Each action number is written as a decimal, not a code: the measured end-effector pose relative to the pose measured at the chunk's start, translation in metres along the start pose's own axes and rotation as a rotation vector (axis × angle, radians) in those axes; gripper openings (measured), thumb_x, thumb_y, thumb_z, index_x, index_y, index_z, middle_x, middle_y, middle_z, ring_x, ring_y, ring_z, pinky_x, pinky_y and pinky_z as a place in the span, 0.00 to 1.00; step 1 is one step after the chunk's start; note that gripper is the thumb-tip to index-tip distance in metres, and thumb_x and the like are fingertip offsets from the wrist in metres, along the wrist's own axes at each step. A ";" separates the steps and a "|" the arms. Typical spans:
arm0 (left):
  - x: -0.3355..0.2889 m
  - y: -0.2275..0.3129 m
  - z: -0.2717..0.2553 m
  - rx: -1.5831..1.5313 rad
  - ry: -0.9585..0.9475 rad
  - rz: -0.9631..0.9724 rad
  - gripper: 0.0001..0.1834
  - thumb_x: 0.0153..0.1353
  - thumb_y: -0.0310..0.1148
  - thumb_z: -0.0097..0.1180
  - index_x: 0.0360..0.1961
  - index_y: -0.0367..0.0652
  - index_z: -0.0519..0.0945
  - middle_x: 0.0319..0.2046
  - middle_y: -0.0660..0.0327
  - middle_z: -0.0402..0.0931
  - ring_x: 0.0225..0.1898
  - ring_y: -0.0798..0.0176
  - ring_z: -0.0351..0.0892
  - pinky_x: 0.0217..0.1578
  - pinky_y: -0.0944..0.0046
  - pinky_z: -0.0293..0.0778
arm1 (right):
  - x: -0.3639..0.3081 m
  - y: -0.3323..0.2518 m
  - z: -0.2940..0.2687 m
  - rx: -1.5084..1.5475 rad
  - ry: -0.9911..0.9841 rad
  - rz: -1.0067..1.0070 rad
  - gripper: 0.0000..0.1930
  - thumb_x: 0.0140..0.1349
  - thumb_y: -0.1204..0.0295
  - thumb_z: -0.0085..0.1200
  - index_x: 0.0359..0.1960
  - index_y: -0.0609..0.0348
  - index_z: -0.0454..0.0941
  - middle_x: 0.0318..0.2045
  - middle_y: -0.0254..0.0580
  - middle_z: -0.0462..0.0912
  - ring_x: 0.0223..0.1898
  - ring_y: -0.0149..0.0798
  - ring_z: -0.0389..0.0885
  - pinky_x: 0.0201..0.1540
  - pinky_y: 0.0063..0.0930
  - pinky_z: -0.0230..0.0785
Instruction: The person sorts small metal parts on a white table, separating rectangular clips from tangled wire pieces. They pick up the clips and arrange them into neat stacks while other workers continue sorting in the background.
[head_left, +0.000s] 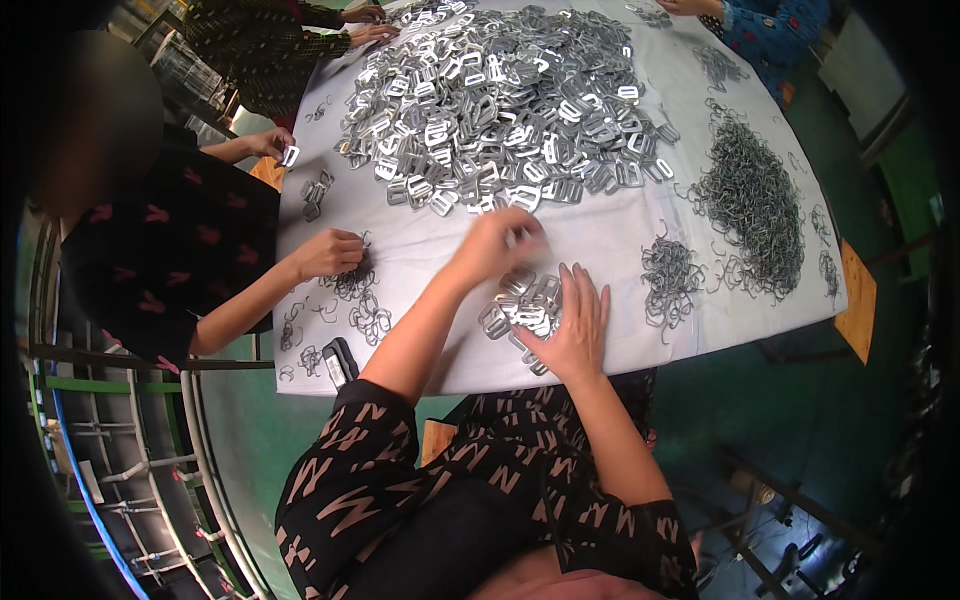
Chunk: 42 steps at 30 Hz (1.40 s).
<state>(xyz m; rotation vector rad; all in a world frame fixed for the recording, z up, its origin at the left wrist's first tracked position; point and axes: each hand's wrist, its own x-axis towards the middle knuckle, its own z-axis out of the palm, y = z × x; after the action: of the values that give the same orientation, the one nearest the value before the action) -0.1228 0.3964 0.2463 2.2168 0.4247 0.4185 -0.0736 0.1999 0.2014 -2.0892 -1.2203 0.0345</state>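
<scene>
My left hand is over the white-covered table at the near edge of a big heap of metal slide buckles. Its fingers are smeared by motion, so whether they hold anything is unclear. Close below it lies a small pile of buckles, silver and slotted. My right hand rests along the right side of this pile, fingers stretched upward and thumb reaching across some buckles. That hand is open and grips nothing visible.
To the right lie a small heap and a large heap of bent wire pieces. A co-worker's hand touches more wire pieces at the left; their other hand holds a buckle. A dark device sits near the front edge.
</scene>
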 end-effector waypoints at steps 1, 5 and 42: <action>0.010 -0.023 0.002 0.116 0.206 0.024 0.10 0.51 0.31 0.67 0.32 0.37 0.83 0.30 0.55 0.81 0.32 0.56 0.80 0.35 0.59 0.75 | -0.001 0.002 0.002 -0.008 0.002 -0.011 0.53 0.41 0.49 0.71 0.66 0.63 0.59 0.62 0.58 0.65 0.66 0.54 0.61 0.70 0.60 0.41; 0.030 -0.039 0.014 0.508 0.339 -0.026 0.16 0.48 0.37 0.70 0.36 0.40 0.83 0.37 0.54 0.79 0.42 0.48 0.78 0.41 0.53 0.75 | -0.001 0.004 0.001 0.082 0.049 0.013 0.54 0.41 0.50 0.71 0.66 0.64 0.56 0.62 0.57 0.66 0.65 0.54 0.63 0.70 0.59 0.43; -0.030 -0.020 -0.010 0.459 0.335 -0.407 0.28 0.41 0.52 0.72 0.35 0.41 0.81 0.33 0.52 0.82 0.35 0.52 0.82 0.37 0.56 0.76 | -0.003 0.005 0.003 0.067 0.095 -0.005 0.48 0.45 0.52 0.68 0.65 0.64 0.60 0.62 0.60 0.64 0.66 0.56 0.61 0.69 0.60 0.45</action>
<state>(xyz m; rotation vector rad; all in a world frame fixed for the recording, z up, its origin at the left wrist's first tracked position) -0.1565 0.4022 0.2317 2.4093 1.2310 0.5082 -0.0732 0.1981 0.1952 -2.0067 -1.1518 -0.0248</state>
